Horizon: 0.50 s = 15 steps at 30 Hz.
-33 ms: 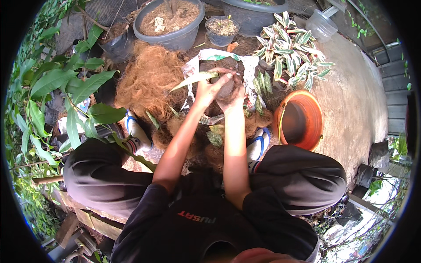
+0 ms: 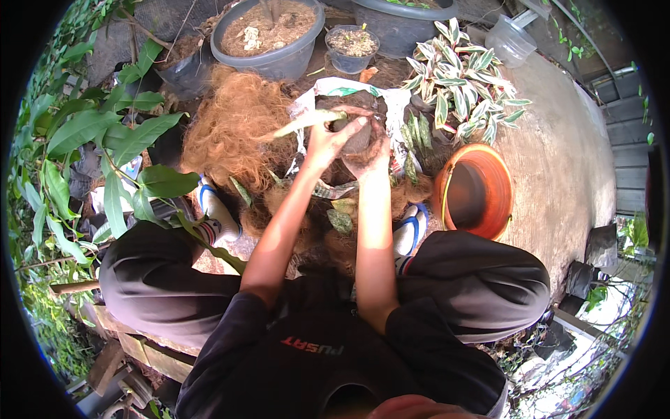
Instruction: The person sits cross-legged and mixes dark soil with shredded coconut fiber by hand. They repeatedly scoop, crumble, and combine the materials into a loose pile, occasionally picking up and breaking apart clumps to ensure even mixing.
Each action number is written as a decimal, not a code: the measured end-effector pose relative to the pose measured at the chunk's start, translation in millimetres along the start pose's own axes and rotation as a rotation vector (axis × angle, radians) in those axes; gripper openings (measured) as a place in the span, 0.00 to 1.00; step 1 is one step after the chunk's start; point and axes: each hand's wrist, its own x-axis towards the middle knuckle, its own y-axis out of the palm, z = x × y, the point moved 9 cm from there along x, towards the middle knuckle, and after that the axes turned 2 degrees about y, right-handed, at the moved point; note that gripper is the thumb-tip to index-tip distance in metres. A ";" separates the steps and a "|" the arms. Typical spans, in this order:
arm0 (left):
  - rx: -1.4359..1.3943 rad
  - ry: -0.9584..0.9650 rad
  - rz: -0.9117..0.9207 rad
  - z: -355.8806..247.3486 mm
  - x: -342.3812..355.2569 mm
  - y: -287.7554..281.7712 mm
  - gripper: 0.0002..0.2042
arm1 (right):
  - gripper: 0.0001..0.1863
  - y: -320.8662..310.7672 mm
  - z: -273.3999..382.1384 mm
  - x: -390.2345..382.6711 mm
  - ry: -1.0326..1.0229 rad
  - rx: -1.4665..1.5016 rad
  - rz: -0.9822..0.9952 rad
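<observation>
dark soil clump [image 2: 357, 141] cupped between left hand [image 2: 326, 145], right hand [image 2: 374, 159]

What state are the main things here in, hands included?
Dark rounded soil clump: held in both hands
Left bare hand: gripping clump
Right bare hand: soiled, gripping clump
Long pale-green leaf: jutting leftward
White plastic sack: open, soil inside
Orange round bucket: uncovered, dark inside
Tangled brown fibre pile: loose
Large round grey plastic pot: filled
Small round grey plastic pot: filled, sprouting
</observation>
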 end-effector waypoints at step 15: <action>-0.832 -0.325 -0.440 84.2 -15.0 -71.0 0.12 | 0.31 -22.0 -29.8 11.9 0.083 -0.177 -0.223</action>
